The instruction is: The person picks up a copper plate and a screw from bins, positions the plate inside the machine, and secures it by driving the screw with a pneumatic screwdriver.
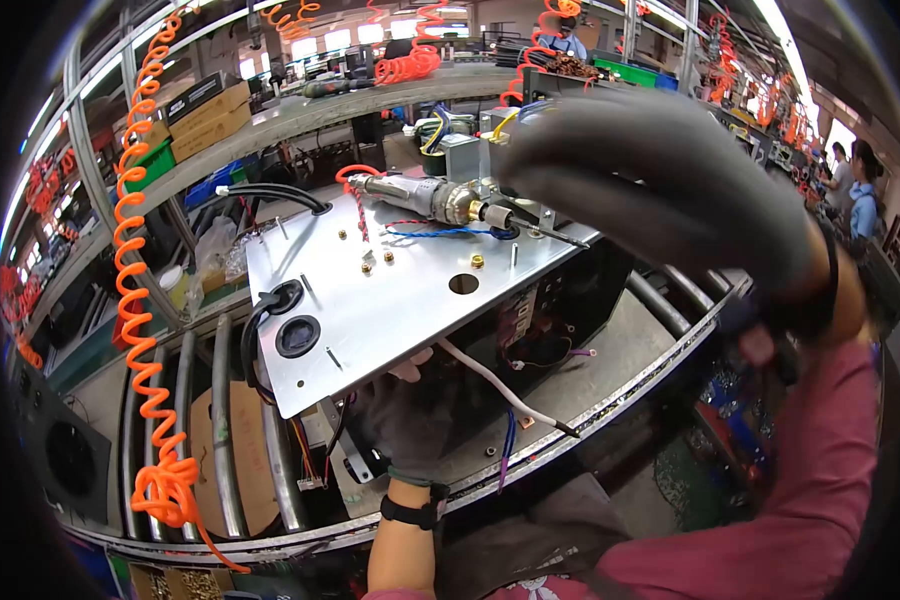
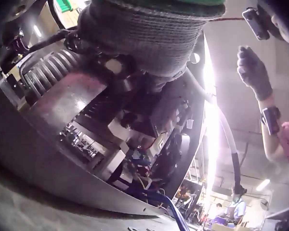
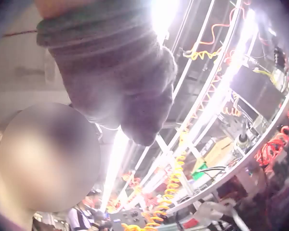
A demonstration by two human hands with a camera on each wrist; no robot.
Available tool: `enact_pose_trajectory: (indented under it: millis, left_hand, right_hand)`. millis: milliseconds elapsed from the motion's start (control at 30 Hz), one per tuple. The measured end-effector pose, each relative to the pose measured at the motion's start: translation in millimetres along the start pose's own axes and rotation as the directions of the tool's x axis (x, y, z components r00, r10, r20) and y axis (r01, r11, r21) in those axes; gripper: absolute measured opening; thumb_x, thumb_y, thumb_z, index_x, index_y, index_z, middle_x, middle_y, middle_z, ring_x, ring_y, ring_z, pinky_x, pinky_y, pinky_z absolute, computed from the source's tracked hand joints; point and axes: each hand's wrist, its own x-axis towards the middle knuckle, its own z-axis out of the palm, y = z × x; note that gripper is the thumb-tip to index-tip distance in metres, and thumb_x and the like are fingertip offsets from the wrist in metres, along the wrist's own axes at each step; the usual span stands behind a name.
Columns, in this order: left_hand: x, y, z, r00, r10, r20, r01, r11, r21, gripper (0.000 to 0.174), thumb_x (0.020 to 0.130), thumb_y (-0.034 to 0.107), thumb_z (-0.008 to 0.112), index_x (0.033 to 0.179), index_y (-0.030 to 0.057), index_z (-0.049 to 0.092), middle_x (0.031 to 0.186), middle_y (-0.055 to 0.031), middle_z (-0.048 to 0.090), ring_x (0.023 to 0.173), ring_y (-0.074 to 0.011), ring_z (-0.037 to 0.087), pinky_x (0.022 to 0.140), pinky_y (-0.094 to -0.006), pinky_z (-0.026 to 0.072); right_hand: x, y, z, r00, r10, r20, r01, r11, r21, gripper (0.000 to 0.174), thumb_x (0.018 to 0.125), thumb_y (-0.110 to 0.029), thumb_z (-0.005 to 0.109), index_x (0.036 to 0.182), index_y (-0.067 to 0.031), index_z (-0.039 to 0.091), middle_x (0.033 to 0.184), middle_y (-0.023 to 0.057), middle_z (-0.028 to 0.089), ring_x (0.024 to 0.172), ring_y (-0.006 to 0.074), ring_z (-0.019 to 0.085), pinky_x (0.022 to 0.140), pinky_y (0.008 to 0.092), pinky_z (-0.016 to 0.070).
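Observation:
My left hand, in a dark knit glove, reaches under the front edge of a silver metal panel. Bare fingertips show just below that edge; the rest of the fingers are hidden, and I cannot tell what they hold. In the left wrist view the glove hangs over the inside of the housing. A pale-sleeved cable comes out beside this hand. My gloved right hand is raised near the head camera, fingers together and pointing left, nothing visible in it. A silver pneumatic screwdriver lies atop the panel.
Brass nuts, upright studs and black grommets dot the panel. The unit sits over a roller conveyor. An orange coiled air hose hangs at left. Boxes stand on the shelf behind; people are at far right.

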Motion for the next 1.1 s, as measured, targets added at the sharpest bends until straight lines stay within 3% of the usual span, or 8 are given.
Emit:
enact_pose_trajectory:
  millis: [133,200,300,600,867,967,1033,1100]
  left_hand:
    - [-1.2,-0.4,5.3,0.999,-0.045,-0.019,0.046,0.997,0.065,0.037,0.075,0.026,0.072,0.108,0.0109,0.067,0.119,-0.0137,0.059,0.115,-0.0377,0.048,0.099,-0.0482,0.0352]
    - [3.0,-0.3,4.9,0.996,0.057,-0.074,-0.052,0.996,0.067,0.037,0.075,0.029,0.071,0.106,0.0093,0.066,0.114,-0.0174,0.058,0.106,-0.0353,0.054,0.091,-0.0452,0.0418]
    - [13.6,16.4,-6.6,0.998,0.022,-0.063,-0.024,0.999,-0.024,0.03,0.08,0.027,0.068,0.104,0.0093,0.067,0.115,-0.0156,0.059,0.11,-0.0384,0.051,0.098,-0.0487,0.0358]
    - [10.7,9.4,-6.0,0.999,-0.009,-0.039,0.009,1.0,-0.003,0.023,0.076,0.025,0.069,0.093,0.0091,0.066,0.095,-0.0124,0.061,0.097,-0.0317,0.055,0.092,-0.0443,0.0379]
    - [13.7,14.5,-8.6,0.999,-0.05,-0.018,0.051,0.997,0.06,0.022,0.073,0.026,0.072,0.088,0.011,0.068,0.095,-0.0081,0.064,0.093,-0.0277,0.058,0.089,-0.0452,0.0397]
    - [15.9,15.5,-10.5,1.0,-0.018,-0.015,0.019,0.997,0.071,0.026,0.071,0.028,0.073,0.089,0.0102,0.068,0.096,-0.0088,0.064,0.094,-0.0288,0.058,0.091,-0.0453,0.0396]
    - [16.1,15.5,-11.3,0.999,-0.009,-0.045,0.011,0.999,0.035,0.027,0.073,0.029,0.07,0.09,0.0089,0.068,0.096,-0.0105,0.064,0.094,-0.0305,0.057,0.091,-0.0458,0.0394]
    - [14.7,12.0,-7.0,0.998,0.013,-0.056,-0.01,0.998,0.056,0.027,0.074,0.029,0.069,0.091,0.0085,0.068,0.096,-0.0113,0.064,0.094,-0.0313,0.057,0.091,-0.0463,0.0392]
  right_hand:
    - [67.3,19.5,29.9,0.663,0.381,0.644,-0.184,0.917,-0.353,0.023,0.093,-0.018,0.051,0.116,-0.0158,0.057,0.095,0.0106,0.061,0.081,0.0277,0.064,0.073,0.0396,0.0509]
    - [75.0,81.6,74.9,0.751,-0.021,0.66,0.343,0.866,-0.363,0.024,0.094,-0.021,0.05,0.116,-0.0142,0.056,0.093,0.0114,0.061,0.087,0.0287,0.063,0.077,0.0411,0.0504]
    - [89.8,73.9,97.6,0.681,0.235,0.693,0.051,0.929,-0.365,0.027,0.084,-0.021,0.059,0.111,-0.0193,0.057,0.109,0.0073,0.06,0.09,0.026,0.062,0.076,0.0396,0.0511]
    - [108.0,103.1,119.9,0.303,-0.443,0.844,0.836,0.549,-0.012,0.03,0.079,-0.02,0.061,0.109,-0.0195,0.056,0.127,0.0025,0.05,0.11,0.0248,0.053,0.084,0.0389,0.0489]
    - [135.0,143.8,80.6,0.911,0.051,0.408,0.207,0.801,-0.562,0.053,0.075,-0.034,0.071,0.123,-0.0261,0.05,0.119,0.0018,0.06,0.083,0.0274,0.066,0.065,0.0377,0.0543]
    - [154.6,188.0,39.2,0.87,0.489,0.065,-0.493,0.866,0.078,0.029,0.08,-0.021,0.066,0.107,-0.0167,0.058,0.094,0.0063,0.065,0.082,0.0226,0.067,0.071,0.0338,0.0531]
    - [156.9,200.8,-18.4,0.965,-0.203,-0.165,0.063,0.795,-0.604,0.032,0.091,-0.029,0.056,0.116,-0.0097,0.057,0.097,0.0054,0.067,0.086,0.0202,0.066,0.075,0.0309,0.0532]
    - [142.1,176.1,-68.4,0.877,-0.243,-0.416,-0.194,0.611,-0.767,0.034,0.074,-0.008,0.062,0.106,-0.0093,0.051,0.096,0.0136,0.059,0.082,0.0308,0.063,0.071,0.04,0.0509]
